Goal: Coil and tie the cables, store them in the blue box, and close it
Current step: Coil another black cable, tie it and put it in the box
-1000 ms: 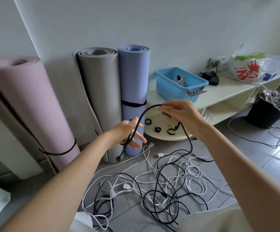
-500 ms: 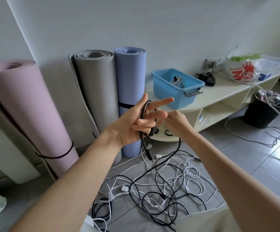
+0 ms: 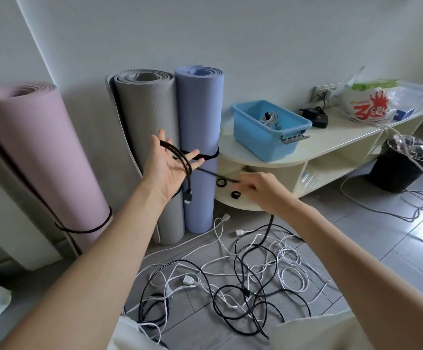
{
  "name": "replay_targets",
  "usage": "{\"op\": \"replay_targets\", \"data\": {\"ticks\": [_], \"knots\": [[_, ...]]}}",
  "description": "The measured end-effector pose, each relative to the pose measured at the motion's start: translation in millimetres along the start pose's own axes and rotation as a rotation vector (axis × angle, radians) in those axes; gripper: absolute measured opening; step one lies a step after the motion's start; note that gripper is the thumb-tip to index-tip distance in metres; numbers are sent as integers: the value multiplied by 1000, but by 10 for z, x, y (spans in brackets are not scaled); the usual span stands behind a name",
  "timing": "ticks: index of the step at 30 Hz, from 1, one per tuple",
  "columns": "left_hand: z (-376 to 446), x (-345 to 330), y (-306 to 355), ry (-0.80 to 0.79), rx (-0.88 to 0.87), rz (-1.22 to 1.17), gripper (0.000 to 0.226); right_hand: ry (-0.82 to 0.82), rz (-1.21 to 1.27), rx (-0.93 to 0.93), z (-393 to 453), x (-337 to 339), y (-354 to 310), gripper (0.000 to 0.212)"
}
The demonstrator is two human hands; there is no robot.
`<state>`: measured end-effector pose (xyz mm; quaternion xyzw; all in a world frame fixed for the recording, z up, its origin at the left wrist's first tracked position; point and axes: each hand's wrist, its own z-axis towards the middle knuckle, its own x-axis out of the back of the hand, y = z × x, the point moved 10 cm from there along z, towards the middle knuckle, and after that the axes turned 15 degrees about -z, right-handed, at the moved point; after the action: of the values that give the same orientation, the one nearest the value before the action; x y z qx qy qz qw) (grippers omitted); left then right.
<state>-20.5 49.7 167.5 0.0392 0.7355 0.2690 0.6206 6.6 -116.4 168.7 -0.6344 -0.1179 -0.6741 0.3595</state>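
The left hand [image 3: 166, 170] is raised palm up in front of the rolled mats, its fingers spread and straight. A black cable [image 3: 180, 157] is looped across the palm and over the fingers, and its plug end [image 3: 188, 195] hangs down below the hand. From the loop the same cable runs in a taut line to the right hand [image 3: 260, 189], which pinches it between thumb and curled fingers; that hand is blurred, so the exact grip is hard to make out. Below the right hand the cable drops to the tiled floor and joins a tangle of black and white cables [image 3: 243, 286] lying loose there.

The blue box [image 3: 268, 131] stands open on top of a cream shelf unit [image 3: 331, 145], near its rounded left end. A coiled grey cable [image 3: 269, 118] lies inside it. On the lower rounded shelf, just beyond the right hand, lie small black cable ties [image 3: 221, 183].

Three rolled mats lean against the wall: a pink mat [image 3: 33, 152], a grey mat [image 3: 147, 117] and a blue mat [image 3: 200, 109]. A black charger [image 3: 316, 117] and a plastic bag [image 3: 367, 102] sit further along the shelf top, and a black bin [image 3: 402, 165] stands on the floor at the right
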Motion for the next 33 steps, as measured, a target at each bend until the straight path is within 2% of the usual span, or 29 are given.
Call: {"op": "replay_targets", "data": {"ticks": [2,4,6,7,10,12,14,16,18,21,24,25,27,30,31,33], "knots": [[-9,30,-59,27,11,167,52,-72,-210,102,5,-114,-212,20],[-30,86,-187,47,94,402,53,-63,-219,149,21,-85,-322,21],[-93,183,-402,25,267,589,56,-31,-165,181,42,1,-379,17],[-158,224,-533,-10,382,654,57,-12,-140,179,49,49,-371,19],[-453,199,-896,-201,711,760,50,54,-98,117,61,184,-251,42],[-568,106,-994,-292,769,812,47,71,3,54,62,245,-143,45],[-617,-4,-1023,-320,779,819,43,25,179,1,56,234,-59,30],[-636,-76,-1061,-372,810,767,51,-72,382,-31,27,143,-27,19],[-642,-125,-1094,-402,864,626,53,-145,598,-42,-11,68,-35,26],[-826,-312,-1148,-518,1057,334,64,-141,871,-87,-12,59,52,36],[-829,-486,-1085,-619,1041,178,56,-58,914,-229,-10,41,282,41],[-891,-591,-1040,-658,1070,63,55,-44,858,-285,-17,5,343,44],[-847,-759,-920,-655,929,-29,53,-44,648,-396,-25,-93,436,49],[-369,-621,-624,-354,464,-52,54,-132,171,-415,-19,-231,435,50],[-249,-544,-497,-269,339,-90,54,-152,81,-378,-20,-264,398,49],[-93,-348,-282,-115,116,-14,52,-139,-1,-306,-19,-245,314,48]]}}
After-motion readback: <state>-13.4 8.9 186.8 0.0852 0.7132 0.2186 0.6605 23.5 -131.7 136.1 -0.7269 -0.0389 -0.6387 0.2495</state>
